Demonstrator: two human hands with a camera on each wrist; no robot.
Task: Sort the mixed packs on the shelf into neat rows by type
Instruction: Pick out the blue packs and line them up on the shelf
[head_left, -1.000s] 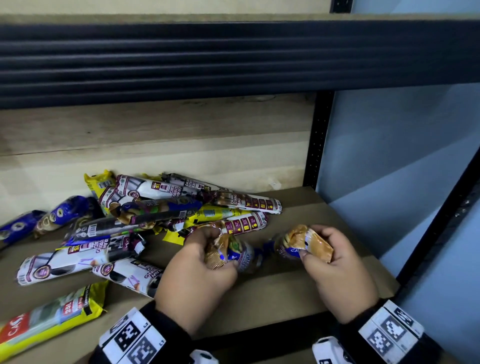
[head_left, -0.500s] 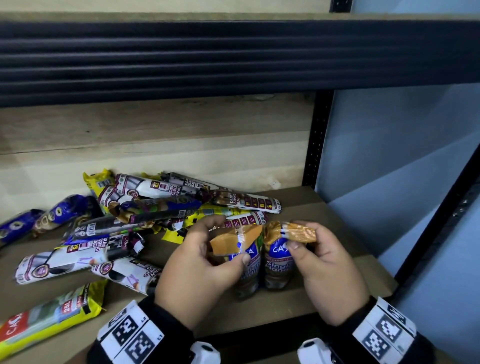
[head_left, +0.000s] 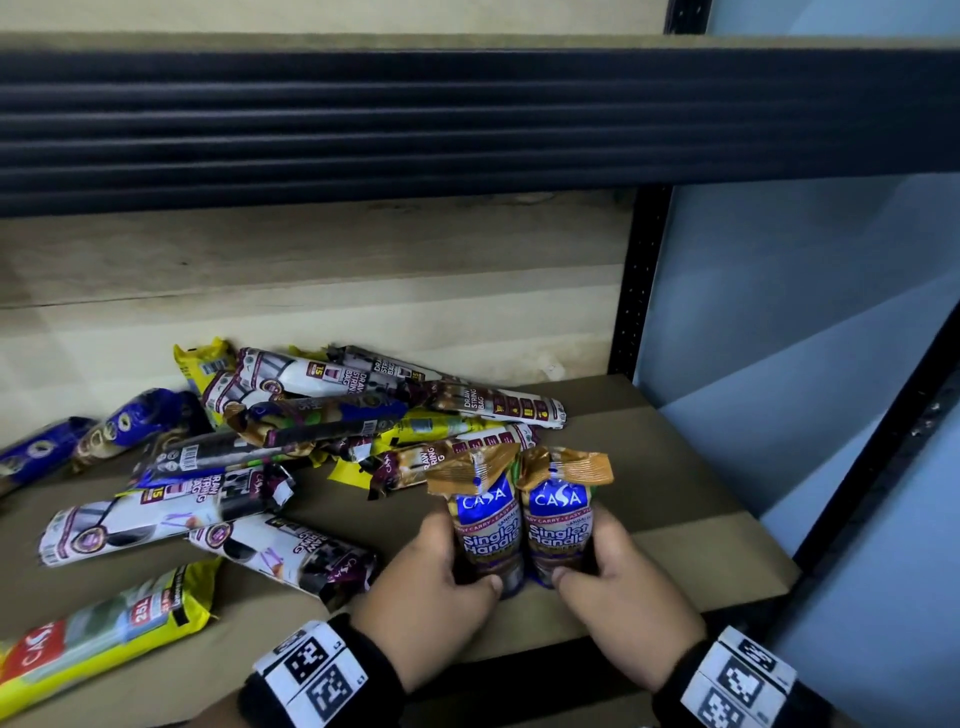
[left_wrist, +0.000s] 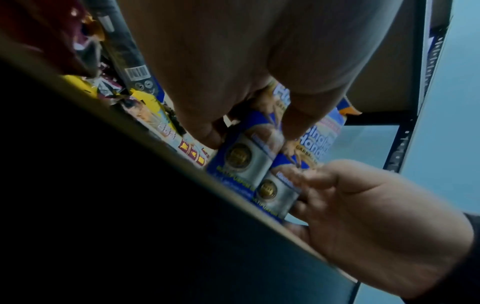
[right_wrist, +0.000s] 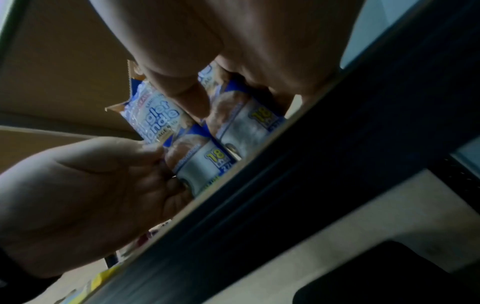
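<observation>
Two blue-and-gold "Singlet Handle" packs lie side by side and touching at the front right of the brown shelf (head_left: 691, 493), gold tops toward the back. My left hand (head_left: 447, 561) grips the lower end of the left pack (head_left: 485, 525), thumb over its front. My right hand (head_left: 597, 556) grips the right pack (head_left: 558, 519) the same way. The left wrist view has the left pack (left_wrist: 241, 158) under my fingers and the right pack (left_wrist: 275, 191) beside it. In the right wrist view, the right pack (right_wrist: 244, 123) sits next to the left pack (right_wrist: 192, 152).
A mixed pile of white-and-maroon draw string bag packs (head_left: 332, 379) and yellow packs (head_left: 104, 639) covers the shelf's left and middle. Blue packs (head_left: 135, 421) lie at the far left. A black upright (head_left: 636, 291) stands at the back right, a dark beam (head_left: 467, 119) overhead.
The two packs were apart and lying across my hands. I turned them lengthwise, brought them together, and my hands slid from their gold tops down to their lower ends.
</observation>
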